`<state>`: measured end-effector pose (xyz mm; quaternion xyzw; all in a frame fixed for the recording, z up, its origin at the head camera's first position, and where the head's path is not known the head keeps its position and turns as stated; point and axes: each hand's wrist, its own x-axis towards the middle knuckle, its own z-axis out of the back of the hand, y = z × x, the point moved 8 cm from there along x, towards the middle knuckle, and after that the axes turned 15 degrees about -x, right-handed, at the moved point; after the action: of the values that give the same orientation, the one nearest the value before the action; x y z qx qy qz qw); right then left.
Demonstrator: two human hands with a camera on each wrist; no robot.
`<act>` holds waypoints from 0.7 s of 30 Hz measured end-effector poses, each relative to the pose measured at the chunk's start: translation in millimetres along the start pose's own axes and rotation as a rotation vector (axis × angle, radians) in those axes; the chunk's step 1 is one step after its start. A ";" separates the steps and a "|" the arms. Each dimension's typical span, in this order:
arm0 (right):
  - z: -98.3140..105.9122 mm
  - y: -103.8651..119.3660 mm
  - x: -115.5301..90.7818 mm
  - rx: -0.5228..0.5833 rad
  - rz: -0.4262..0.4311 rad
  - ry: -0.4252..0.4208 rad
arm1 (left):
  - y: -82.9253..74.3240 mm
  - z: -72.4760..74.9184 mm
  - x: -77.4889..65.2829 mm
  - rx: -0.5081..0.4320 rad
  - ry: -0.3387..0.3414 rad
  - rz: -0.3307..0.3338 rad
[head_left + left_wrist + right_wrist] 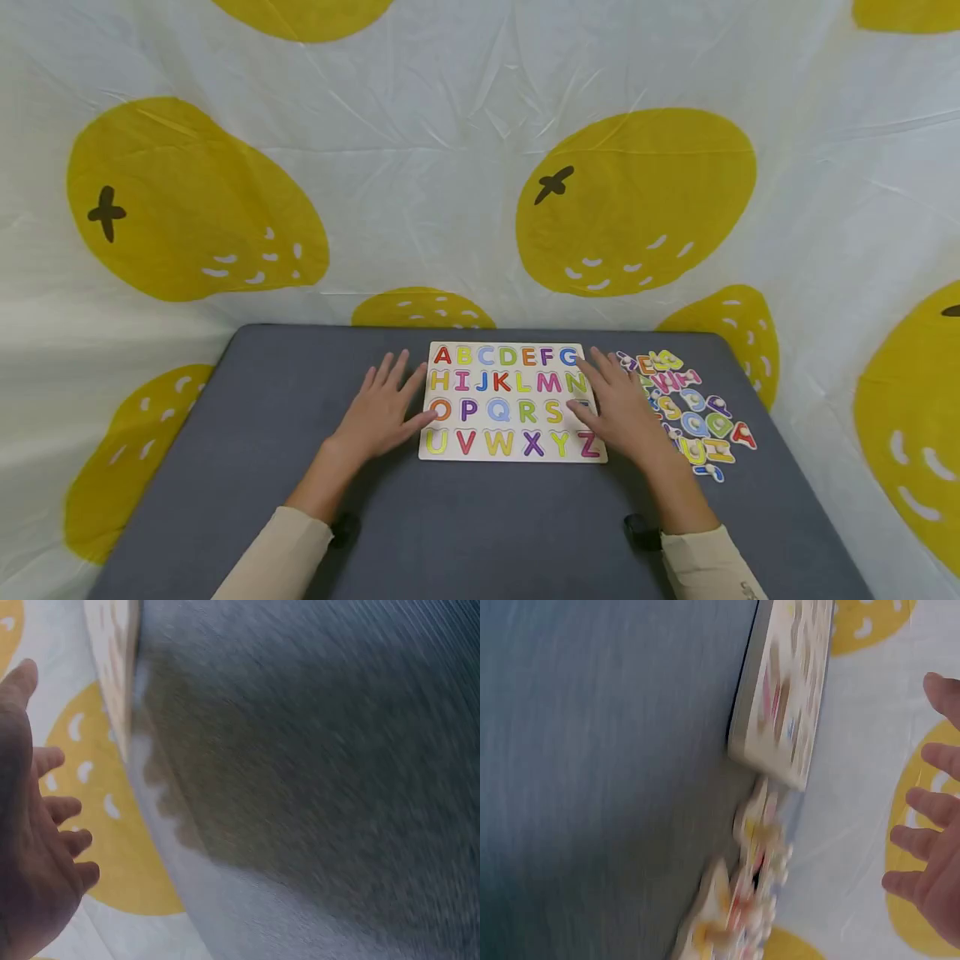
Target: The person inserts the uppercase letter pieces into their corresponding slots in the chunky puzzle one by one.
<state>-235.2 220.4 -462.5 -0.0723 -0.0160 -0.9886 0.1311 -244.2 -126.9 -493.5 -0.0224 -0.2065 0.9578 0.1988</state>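
Note:
A light wooden alphabet board lies in the middle of the table, with colourful letters A to Z in rows. My left hand is at its left edge, fingers spread and nearly straight, thumb near the letter O. My right hand is over its right edge, fingers also spread, covering part of the right-hand letters. Neither hand grips anything. In the wrist views the left hand and right hand appear raised above the table. Whether any fingertip touches the board, I cannot tell.
Right of the board, a loose pile of letter pieces with knobs lies partly behind the right hand. The dark grey table ends at a white curtain printed with yellow fruit shapes.

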 end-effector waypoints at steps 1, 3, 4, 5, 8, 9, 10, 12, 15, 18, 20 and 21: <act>1.2 -6.3 -0.6 0.008 -0.003 -0.007 | 0.3 -0.6 0.8 -0.005 0.003 -0.011; 3.4 -19.3 -2.2 0.025 -0.010 -0.015 | 1.1 -2.1 1.8 -0.006 0.010 -0.035; 4.9 -25.2 -3.3 0.034 -0.009 -0.022 | 1.7 -3.1 2.0 -0.005 0.016 -0.045; 6.0 -31.0 -4.4 0.046 -0.008 -0.025 | 2.6 -4.2 2.1 0.001 0.023 -0.055; 7.5 -48.4 -8.0 0.061 -0.002 -0.036 | 6.0 -8.8 3.2 0.003 0.060 -0.074; 7.6 -54.0 -9.1 0.067 -0.001 -0.033 | 7.6 -10.4 3.7 0.001 0.074 -0.077; 7.2 -59.9 -10.7 0.067 -0.004 -0.033 | 9.3 -12.2 4.4 -0.001 0.089 -0.077; 5.8 -72.2 -14.1 0.069 -0.013 -0.027 | 12.7 -15.6 6.0 -0.006 0.114 -0.079; 2.1 -92.8 -21.6 0.087 -0.051 0.008 | 17.3 -20.8 8.7 -0.012 0.145 -0.084; -2.6 -113.9 -32.0 0.117 -0.101 0.047 | 20.8 -26.0 11.4 -0.016 0.170 -0.091; -5.7 -126.8 -39.3 0.129 -0.135 0.073 | 22.8 -28.8 13.5 -0.023 0.184 -0.091; -7.1 -133.1 -42.8 0.126 -0.145 0.076 | 23.7 -30.0 14.7 -0.023 0.189 -0.090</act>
<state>-230.1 359.5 -477.5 -0.0251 -0.0786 -0.9945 0.0640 -262.8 -129.4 -529.8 -0.1058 -0.1987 0.9390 0.2601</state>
